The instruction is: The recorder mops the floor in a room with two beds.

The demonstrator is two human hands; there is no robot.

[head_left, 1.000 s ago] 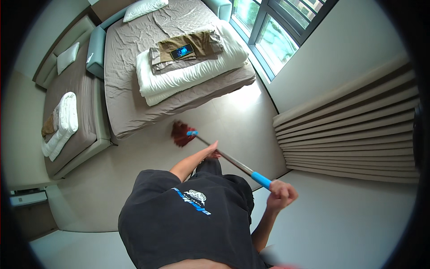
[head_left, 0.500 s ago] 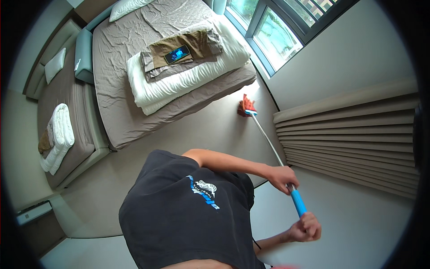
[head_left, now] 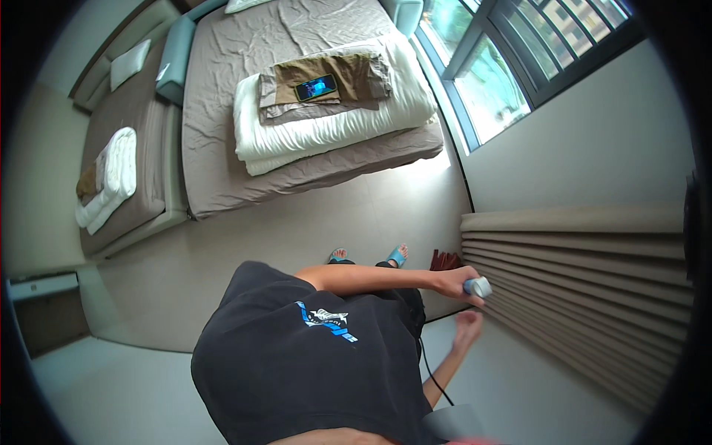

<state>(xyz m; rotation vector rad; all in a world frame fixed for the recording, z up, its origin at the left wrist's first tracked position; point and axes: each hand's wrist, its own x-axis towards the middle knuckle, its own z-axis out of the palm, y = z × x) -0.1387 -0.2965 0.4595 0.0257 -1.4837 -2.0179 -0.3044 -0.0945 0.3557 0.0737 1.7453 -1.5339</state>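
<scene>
My left hand (head_left: 454, 283) is closed around the blue grip of a mop, near the top end of its handle (head_left: 478, 287). The mop stands nearly upright, so its pole is mostly hidden under my hand. Its dark red mop head (head_left: 445, 259) rests on the floor beside the curtain's edge, partly covered by my left forearm. Just below the handle, my right hand (head_left: 467, 328) is apart from it; the fingers are blurred by motion.
Ahead is a bed (head_left: 222, 170) with a folded white quilt (head_left: 334, 141), brown cloths (head_left: 360, 78) and a phone (head_left: 316, 87). A second bed (head_left: 144, 178) stands at left. Pleated curtains (head_left: 564, 282) hang at right, below a window (head_left: 493, 89). My slippered feet (head_left: 398, 256) show on the floor.
The mop has come in from beside the bed's corner and swung upright near the curtain. My right hand has left the handle, while my left hand now holds its top end.
</scene>
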